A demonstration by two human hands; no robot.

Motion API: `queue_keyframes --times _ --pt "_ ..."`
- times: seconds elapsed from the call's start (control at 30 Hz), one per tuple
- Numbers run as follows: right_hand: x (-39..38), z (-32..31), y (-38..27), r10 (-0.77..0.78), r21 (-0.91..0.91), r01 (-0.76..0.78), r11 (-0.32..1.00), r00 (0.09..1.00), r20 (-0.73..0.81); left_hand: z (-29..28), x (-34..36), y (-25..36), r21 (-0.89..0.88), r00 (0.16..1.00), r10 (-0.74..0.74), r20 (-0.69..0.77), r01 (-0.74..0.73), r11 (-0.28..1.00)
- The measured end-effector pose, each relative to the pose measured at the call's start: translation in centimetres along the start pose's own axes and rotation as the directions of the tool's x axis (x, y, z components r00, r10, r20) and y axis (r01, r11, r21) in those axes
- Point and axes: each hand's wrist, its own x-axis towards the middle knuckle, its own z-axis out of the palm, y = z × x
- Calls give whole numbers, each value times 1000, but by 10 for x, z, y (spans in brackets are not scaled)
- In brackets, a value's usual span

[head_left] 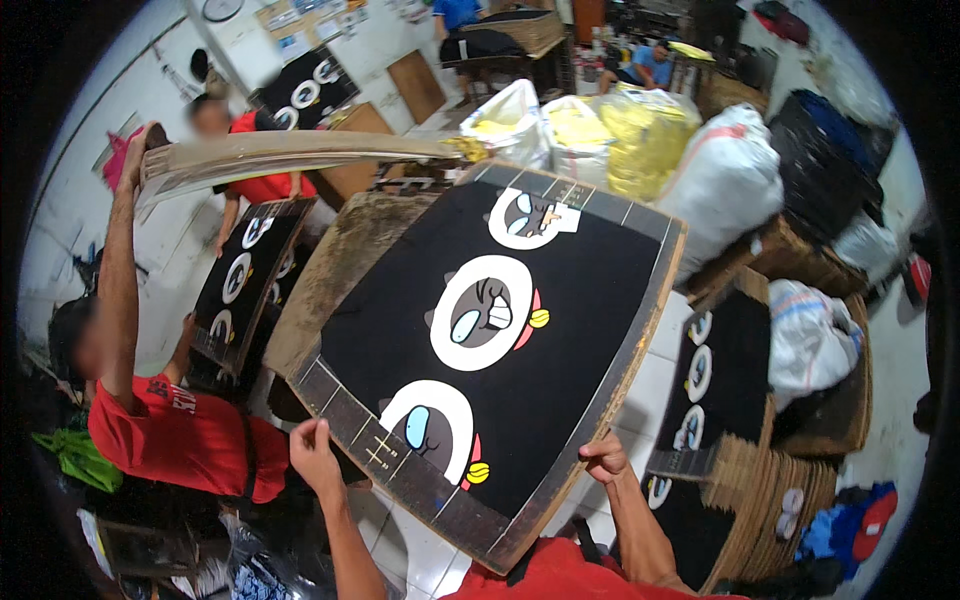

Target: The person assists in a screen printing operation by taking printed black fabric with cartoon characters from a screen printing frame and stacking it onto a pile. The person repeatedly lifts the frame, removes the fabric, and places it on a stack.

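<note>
A large wooden printing board [590,440] with a dark, line-marked border is tilted in front of me. Black fabric [590,300] lies flat on it, printed with a column of three white, round cartoon faces. My right hand [606,458] grips the board's right edge, thumb on top. Close beside the board's lower left edge is my left hand [315,452], its fingers pinched together. Whether anything thin is between them, or whether they touch the board, I cannot tell.
At left, a person in a red shirt [180,430] raises a framed panel [300,150] beyond my board. Behind, another person handles a similar printed board [245,280]. White sacks [725,165] stand at the back right. Stacked boards [770,500] with black printed fabric are on my right.
</note>
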Motion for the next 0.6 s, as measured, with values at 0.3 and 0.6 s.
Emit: queue_keyframes --times 0.3,0.6 --pt "-157 -109 -46 -308 -27 312 950 947 96 132 -7 154 -367 789 501 354 -375 851" --pt "-223 -74 -7 -614 -36 618 785 784 90 254 49 307 -251 534 584 611 -569 783"
